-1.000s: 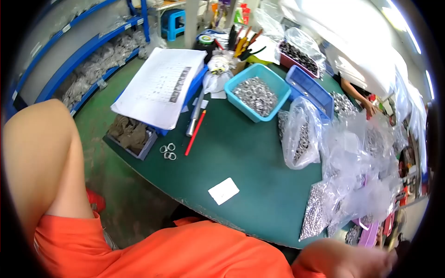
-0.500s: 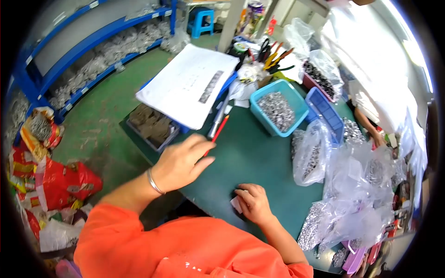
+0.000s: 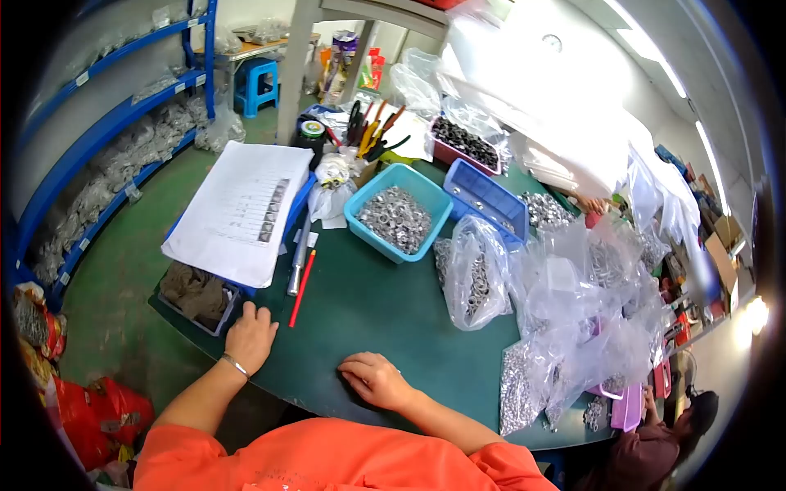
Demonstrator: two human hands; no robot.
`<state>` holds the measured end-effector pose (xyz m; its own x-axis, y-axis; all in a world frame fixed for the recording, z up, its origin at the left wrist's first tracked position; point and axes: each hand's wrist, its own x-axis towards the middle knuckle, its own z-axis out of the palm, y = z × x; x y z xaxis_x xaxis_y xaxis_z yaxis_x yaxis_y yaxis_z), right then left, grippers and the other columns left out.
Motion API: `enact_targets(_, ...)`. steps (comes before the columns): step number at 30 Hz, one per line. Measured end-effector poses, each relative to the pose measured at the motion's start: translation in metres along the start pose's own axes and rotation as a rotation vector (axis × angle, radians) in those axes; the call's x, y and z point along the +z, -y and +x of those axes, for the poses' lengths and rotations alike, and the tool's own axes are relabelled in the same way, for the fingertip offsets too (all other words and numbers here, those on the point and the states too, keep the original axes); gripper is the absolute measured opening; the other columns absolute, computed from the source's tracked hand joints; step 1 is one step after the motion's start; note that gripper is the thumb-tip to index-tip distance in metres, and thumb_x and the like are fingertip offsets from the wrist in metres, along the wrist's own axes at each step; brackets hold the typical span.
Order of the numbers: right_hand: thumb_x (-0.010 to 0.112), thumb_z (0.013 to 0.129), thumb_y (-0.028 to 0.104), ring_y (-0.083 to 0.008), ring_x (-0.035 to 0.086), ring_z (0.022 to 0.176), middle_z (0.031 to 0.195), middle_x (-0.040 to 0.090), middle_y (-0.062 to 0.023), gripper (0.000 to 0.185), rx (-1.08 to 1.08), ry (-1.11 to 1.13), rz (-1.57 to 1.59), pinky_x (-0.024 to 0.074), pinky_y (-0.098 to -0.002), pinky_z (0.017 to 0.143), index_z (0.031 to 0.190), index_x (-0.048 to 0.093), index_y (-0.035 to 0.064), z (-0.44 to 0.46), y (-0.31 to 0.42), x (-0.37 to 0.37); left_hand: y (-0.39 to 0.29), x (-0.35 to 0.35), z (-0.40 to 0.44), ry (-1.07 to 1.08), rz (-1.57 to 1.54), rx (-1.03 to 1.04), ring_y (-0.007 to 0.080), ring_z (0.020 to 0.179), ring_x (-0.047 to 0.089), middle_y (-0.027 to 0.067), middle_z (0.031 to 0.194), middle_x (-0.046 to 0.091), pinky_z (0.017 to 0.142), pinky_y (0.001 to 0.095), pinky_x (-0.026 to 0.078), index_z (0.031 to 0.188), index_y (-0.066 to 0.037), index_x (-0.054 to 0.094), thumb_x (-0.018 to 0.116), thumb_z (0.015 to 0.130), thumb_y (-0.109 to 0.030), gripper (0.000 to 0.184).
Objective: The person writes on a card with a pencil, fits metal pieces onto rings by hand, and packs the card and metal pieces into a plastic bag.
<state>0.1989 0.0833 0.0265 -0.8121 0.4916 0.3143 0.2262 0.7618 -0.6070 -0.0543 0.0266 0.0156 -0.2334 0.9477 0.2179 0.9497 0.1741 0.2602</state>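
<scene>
My left hand (image 3: 251,335) rests at the table's near left edge, fingers slightly spread and holding nothing. Beside it are a grey tray (image 3: 219,328) with brown cloth-like material and a red pencil (image 3: 302,288), which the hand does not touch. A metal-coloured pen-like tool (image 3: 299,262) lies along the pencil. On the green tabletop in front of my body lies my right hand (image 3: 375,379), fingers curled together; whatever they may hold is hidden. Farther up, printed sheets (image 3: 233,209) lie over a blue holder.
A teal basket (image 3: 352,214) holds small metal parts, with a blue box (image 3: 483,196) beside it. Plastic bags of parts (image 3: 477,282) crowd the right side. Pliers (image 3: 377,135) stand at the back. Another person (image 3: 655,446) sits at lower right; blue shelves (image 3: 106,123) stand left.
My left hand has drawn back from the red pencil, which lies on the table. The white paper scrap by my right hand no longer shows. The view has shifted, revealing another person at lower right.
</scene>
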Motion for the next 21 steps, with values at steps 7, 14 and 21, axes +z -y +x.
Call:
enact_targets(7,0.059,0.076,0.007,-0.0273,0.057,0.087,0.093,0.06,-0.0097,0.014,0.075,-0.147,0.046,0.0443,-0.0357,0.076,0.089,0.061,0.002,-0.018,-0.002,-0.015,0.009,0.019,0.005,-0.035,0.033,-0.009,0.0381,0.069,0.056,0.0181,0.085,0.048,0.059,0.0446,0.049,0.082,-0.002,0.045,0.058,0.076,-0.012,0.018)
enact_targets(14,0.057,0.078,0.005,-0.0268,0.057,0.086,0.092,0.06,-0.0097,0.013,0.129,-0.341,0.079,0.0447,-0.0352,0.076,0.089,0.061,0.0015,-0.049,-0.006,-0.025,0.007,0.012,0.0,-0.073,0.005,0.155,0.0397,0.072,0.052,0.0197,0.083,0.047,0.06,0.0448,0.045,0.086,-0.001,0.044,0.053,0.082,-0.007,0.012)
enact_targets(21,0.057,0.078,0.003,-0.0264,0.059,0.081,0.088,0.061,-0.0107,0.012,0.184,-0.466,0.112,0.0468,-0.0337,0.072,0.089,0.062,0.0007,-0.077,-0.011,-0.032,0.01,0.009,0.0,-0.11,-0.1,0.22,0.0411,0.072,0.051,0.0197,0.082,0.048,0.059,0.0462,0.042,0.085,-0.001,0.047,0.053,0.082,-0.005,0.008)
